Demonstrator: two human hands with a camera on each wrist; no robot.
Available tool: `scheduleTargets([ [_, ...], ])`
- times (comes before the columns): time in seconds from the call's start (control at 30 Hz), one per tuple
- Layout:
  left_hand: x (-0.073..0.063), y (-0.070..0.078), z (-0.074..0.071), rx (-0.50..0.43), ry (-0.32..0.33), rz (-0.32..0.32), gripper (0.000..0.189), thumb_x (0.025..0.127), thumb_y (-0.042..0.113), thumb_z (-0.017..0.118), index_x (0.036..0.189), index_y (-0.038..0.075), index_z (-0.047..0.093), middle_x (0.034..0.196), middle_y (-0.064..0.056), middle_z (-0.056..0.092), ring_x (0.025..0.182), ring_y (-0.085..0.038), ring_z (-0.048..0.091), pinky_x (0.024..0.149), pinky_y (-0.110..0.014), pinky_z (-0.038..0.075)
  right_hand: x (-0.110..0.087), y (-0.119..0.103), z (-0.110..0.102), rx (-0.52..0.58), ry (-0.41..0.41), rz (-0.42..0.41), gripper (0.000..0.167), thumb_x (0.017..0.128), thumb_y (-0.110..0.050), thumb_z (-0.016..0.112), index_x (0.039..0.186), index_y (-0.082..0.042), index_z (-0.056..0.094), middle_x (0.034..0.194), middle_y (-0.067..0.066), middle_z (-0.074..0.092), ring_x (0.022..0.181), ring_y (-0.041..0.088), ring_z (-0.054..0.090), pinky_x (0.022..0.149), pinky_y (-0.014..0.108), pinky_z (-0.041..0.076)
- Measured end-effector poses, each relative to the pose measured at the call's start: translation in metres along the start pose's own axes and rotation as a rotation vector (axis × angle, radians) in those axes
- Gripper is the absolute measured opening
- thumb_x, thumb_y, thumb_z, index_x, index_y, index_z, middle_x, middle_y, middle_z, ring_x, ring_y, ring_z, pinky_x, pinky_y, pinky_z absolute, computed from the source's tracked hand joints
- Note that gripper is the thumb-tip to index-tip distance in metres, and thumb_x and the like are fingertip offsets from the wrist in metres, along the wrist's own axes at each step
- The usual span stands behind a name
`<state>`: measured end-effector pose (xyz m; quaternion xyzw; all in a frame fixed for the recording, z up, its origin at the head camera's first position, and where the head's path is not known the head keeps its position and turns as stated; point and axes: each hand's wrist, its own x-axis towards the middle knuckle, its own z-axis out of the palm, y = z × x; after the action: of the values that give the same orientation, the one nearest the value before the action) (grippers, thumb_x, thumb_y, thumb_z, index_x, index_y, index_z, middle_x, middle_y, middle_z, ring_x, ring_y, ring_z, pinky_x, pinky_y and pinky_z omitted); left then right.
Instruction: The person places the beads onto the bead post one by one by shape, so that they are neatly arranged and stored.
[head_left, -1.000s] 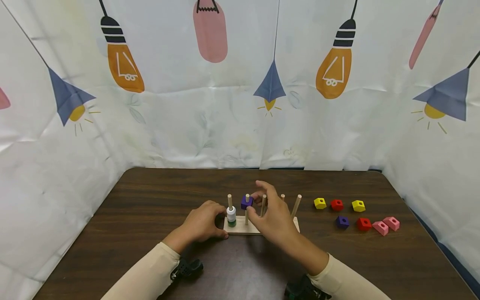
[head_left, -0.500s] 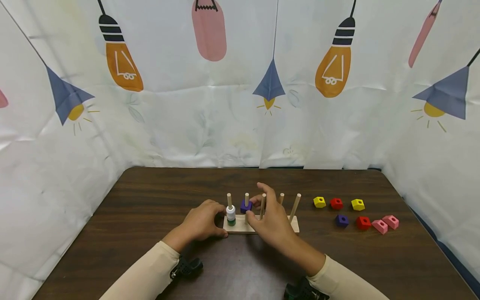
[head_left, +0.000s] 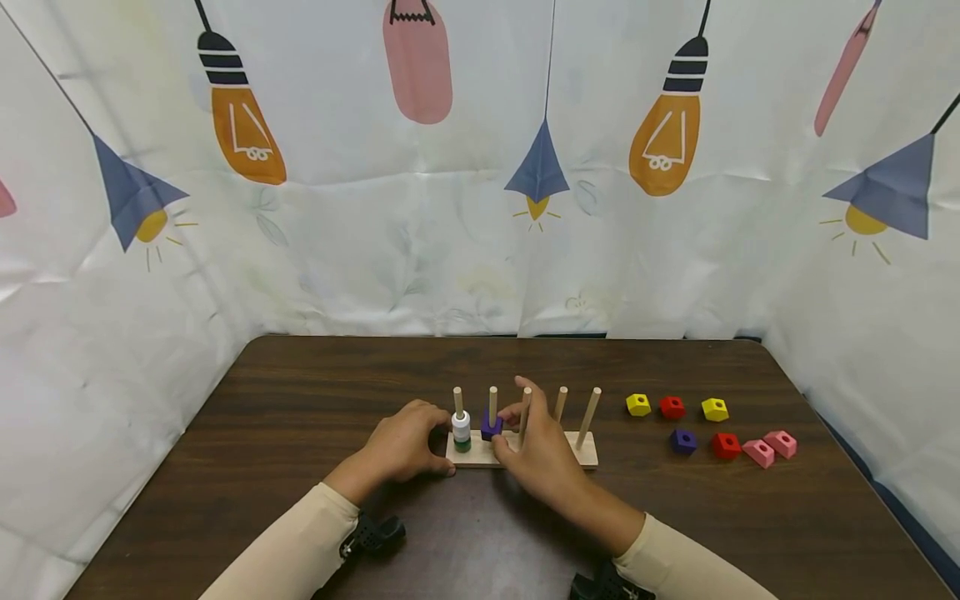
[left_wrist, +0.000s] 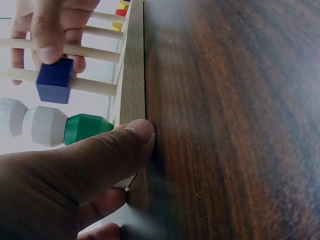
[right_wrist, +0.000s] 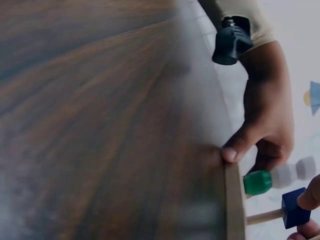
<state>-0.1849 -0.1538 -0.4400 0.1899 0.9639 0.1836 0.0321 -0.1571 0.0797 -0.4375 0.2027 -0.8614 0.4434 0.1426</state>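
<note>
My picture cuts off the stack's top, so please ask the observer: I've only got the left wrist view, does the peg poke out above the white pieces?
Observer: Yes, the head view shows the peg rising above the white pieces.
Operator: Besides the purple block in the right hand, is there another one?
Observer: Yes, a loose purple block lies on the table, left of a red block.
Operator: Any pink ones?
Observer: Two pink blocks, side by side, right of that red one.
</note>
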Motion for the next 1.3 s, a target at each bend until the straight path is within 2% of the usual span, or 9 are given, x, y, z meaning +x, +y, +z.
scheduleTargets([
  [0.2,-0.001,0.001,0.0,-0.006,0.003,-0.001,0.049,0.065,0.039,0.098,0.103,0.024,0.071,0.116,0.002,0.067,0.118,-0.022,0.058,0.084,-0.056,0.052,-0.004,0.008,0.006,-0.009,-0.013,-0.007,0.084,0.08,0.002,0.08,0.148,0.003,0.03,0.101,0.001,0.069,0.091,0.018,0.065,0.083,0.037,0.054],
  [0.4,-0.001,0.001,-0.001,-0.006,-0.003,-0.008,0.048,0.066,0.039,0.097,0.103,0.024,0.071,0.116,0.002,0.067,0.119,-0.022,0.057,0.084,-0.055,0.052,-0.005,0.014,0.01,-0.019,-0.049,-0.006,0.085,0.08,0.002,0.081,0.147,0.006,0.029,0.1,0.002,0.07,0.093,0.023,0.067,0.085,0.039,0.054],
  [0.6,-0.001,0.001,0.0,-0.006,-0.002,-0.009,0.049,0.066,0.039,0.097,0.104,0.024,0.072,0.116,0.002,0.067,0.119,-0.022,0.057,0.084,-0.055,0.052,-0.006,0.016,0.01,-0.015,-0.08,0.015,0.087,0.08,0.001,0.082,0.148,0.006,0.028,0.101,0.002,0.071,0.094,0.022,0.066,0.085,0.04,0.053],
  [0.83,-0.001,0.0,0.0,-0.007,0.001,0.0,0.047,0.066,0.039,0.097,0.102,0.024,0.071,0.116,0.002,0.067,0.118,-0.022,0.057,0.083,-0.054,0.052,-0.007,0.017,0.009,-0.034,-0.091,-0.009,0.087,0.08,0.0,0.083,0.147,0.008,0.028,0.103,0.005,0.073,0.095,0.022,0.067,0.086,0.041,0.052],
  [0.9,-0.002,0.0,0.0,-0.009,0.001,-0.002,0.047,0.066,0.039,0.097,0.102,0.024,0.071,0.116,0.002,0.067,0.118,-0.022,0.057,0.084,-0.055,0.052,-0.009,0.018,0.007,-0.036,-0.1,-0.017,0.088,0.081,-0.002,0.083,0.148,0.008,0.026,0.108,0.008,0.073,0.1,0.024,0.068,0.088,0.043,0.052],
  [1.0,-0.002,0.001,0.0,-0.012,0.0,-0.003,0.048,0.066,0.038,0.097,0.103,0.024,0.071,0.117,0.001,0.067,0.119,-0.023,0.057,0.084,-0.056,0.051,-0.012,0.02,0.003,-0.046,-0.139,-0.032,0.09,0.084,-0.006,0.082,0.151,0.007,0.023,0.123,0.016,0.069,0.114,0.028,0.066,0.096,0.046,0.05],
  [1.13,-0.002,0.002,0.001,-0.008,-0.006,-0.006,0.048,0.067,0.038,0.097,0.105,0.023,0.072,0.118,0.001,0.067,0.119,-0.023,0.057,0.085,-0.056,0.051,-0.018,0.02,-0.007,-0.062,-0.248,-0.024,0.096,0.088,-0.013,0.079,0.157,0.004,0.014,0.147,0.025,0.052,0.134,0.031,0.053,0.105,0.049,0.043],
  [1.23,-0.002,0.002,0.0,-0.003,-0.01,-0.012,0.048,0.068,0.039,0.097,0.106,0.023,0.071,0.119,0.001,0.066,0.119,-0.023,0.057,0.085,-0.056,0.051,-0.022,0.02,-0.016,-0.084,-0.325,-0.013,0.095,0.091,-0.017,0.078,0.158,0.003,0.013,0.154,0.025,0.043,0.137,0.032,0.049,0.107,0.049,0.042],
  [1.3,-0.002,0.002,0.0,0.0,-0.01,-0.016,0.048,0.068,0.039,0.096,0.105,0.023,0.071,0.119,0.001,0.066,0.119,-0.023,0.057,0.085,-0.056,0.051,-0.025,0.02,-0.022,-0.115,-0.363,-0.008,0.093,0.091,-0.019,0.077,0.157,0.003,0.016,0.151,0.024,0.047,0.135,0.031,0.05,0.106,0.049,0.043],
])
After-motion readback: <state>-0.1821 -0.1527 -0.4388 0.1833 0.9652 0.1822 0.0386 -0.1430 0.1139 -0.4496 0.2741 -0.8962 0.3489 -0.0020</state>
